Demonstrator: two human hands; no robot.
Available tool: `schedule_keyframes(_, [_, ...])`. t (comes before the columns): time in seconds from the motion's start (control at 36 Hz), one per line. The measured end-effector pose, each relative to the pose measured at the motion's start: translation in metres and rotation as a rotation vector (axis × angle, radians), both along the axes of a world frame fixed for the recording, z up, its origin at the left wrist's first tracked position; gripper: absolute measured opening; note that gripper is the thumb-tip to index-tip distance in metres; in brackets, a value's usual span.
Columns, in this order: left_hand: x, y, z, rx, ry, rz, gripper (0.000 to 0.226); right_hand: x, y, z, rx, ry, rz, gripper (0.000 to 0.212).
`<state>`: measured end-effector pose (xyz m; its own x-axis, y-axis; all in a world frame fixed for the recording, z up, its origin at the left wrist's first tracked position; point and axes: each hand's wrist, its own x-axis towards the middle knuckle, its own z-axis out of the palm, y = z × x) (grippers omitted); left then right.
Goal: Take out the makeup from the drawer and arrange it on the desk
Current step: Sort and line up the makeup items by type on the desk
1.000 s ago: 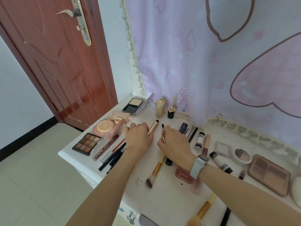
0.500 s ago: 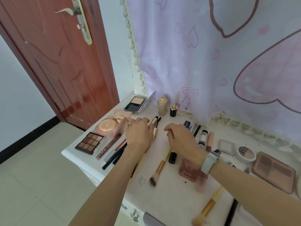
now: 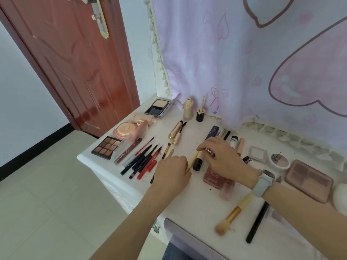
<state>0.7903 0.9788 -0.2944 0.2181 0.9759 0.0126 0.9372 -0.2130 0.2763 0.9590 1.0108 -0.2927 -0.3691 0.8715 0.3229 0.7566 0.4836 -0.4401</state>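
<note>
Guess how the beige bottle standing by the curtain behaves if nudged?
The beige bottle stands upright, tall and narrow, so it probably tips easily. Its body looks round, so it would likely roll once down. No cap visible on top, so contents might spill.

A white tabletop (image 3: pixel 189 201) carries the makeup, laid flat unless noted. Far left: a brown nine-pan eyeshadow palette (image 3: pixel 106 147), a round peach powder puff compact (image 3: pixel 124 129) and an open black-and-beige powder compact (image 3: pixel 158 107). A fan of black and red pencils (image 3: pixel 142 160) lies beside the palette. A beige foundation bottle (image 3: pixel 188 109) stands upright near the curtain. Two gold-capped tubes (image 3: pixel 175 132) lie side by side at centre. A yellow-handled brush (image 3: pixel 232 215) lies near the front edge. A large pink rectangular palette (image 3: pixel 308 180) lies at right.
</note>
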Motion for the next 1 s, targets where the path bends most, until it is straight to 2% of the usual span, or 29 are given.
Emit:
schedule_keyframes(0.14, [-0.002, -0.001, 0.002, 0.031, 0.015, 0.068, 0.022, 0.0, -0.003, 0.001, 0.025, 0.057, 0.001, 0.024])
schedule_keyframes(0.22, [-0.013, -0.004, 0.01, 0.11, -0.031, 0.081, 0.021, -0.001, -0.004, 0.007, -0.003, 0.157, -0.025, 0.028])
schedule_keyframes(0.31, [-0.025, -0.007, 0.02, 0.247, -0.142, 0.056, 0.017, -0.006, -0.001, 0.02, -0.149, 0.339, -0.068, 0.031])
schedule_keyframes(0.36, [-0.03, -0.009, 0.028, 0.342, -0.22, 0.024, 0.014, -0.01, 0.0, 0.034, -0.316, 0.51, -0.064, 0.027])
schedule_keyframes(0.44, [-0.031, -0.011, 0.039, 0.438, -0.293, -0.012, 0.009, -0.013, -0.006, 0.052, -0.472, 0.787, 0.097, 0.014])
schedule_keyframes(0.56, [-0.025, -0.009, 0.041, 0.481, -0.389, -0.043, 0.017, -0.021, -0.018, 0.069, -0.333, 0.872, 0.207, 0.015])
schedule_keyframes(0.61, [-0.024, -0.008, 0.037, 0.452, -0.426, -0.019, 0.034, -0.023, -0.022, 0.075, -0.155, 0.832, 0.157, 0.018])
schedule_keyframes(0.67, [-0.028, -0.009, 0.032, 0.445, -0.444, 0.02, 0.046, -0.022, -0.026, 0.077, 0.07, 0.673, 0.11, 0.016])
schedule_keyframes(0.81, [-0.047, -0.033, 0.001, 0.432, -0.474, 0.184, 0.031, -0.025, -0.043, 0.051, 0.475, -0.003, 0.173, 0.012])
schedule_keyframes(0.89, [-0.06, -0.053, -0.018, 0.429, -0.453, 0.234, 0.025, -0.036, -0.055, 0.024, 0.5, -0.29, 0.195, 0.024])
schedule_keyframes(0.94, [-0.067, -0.063, -0.026, 0.443, -0.406, 0.254, 0.025, -0.045, -0.06, 0.009, 0.491, -0.372, 0.205, 0.033])
schedule_keyframes(1.0, [-0.072, -0.07, -0.03, 0.426, -0.369, 0.271, 0.027, -0.056, -0.063, -0.002, 0.458, -0.39, 0.206, 0.03])
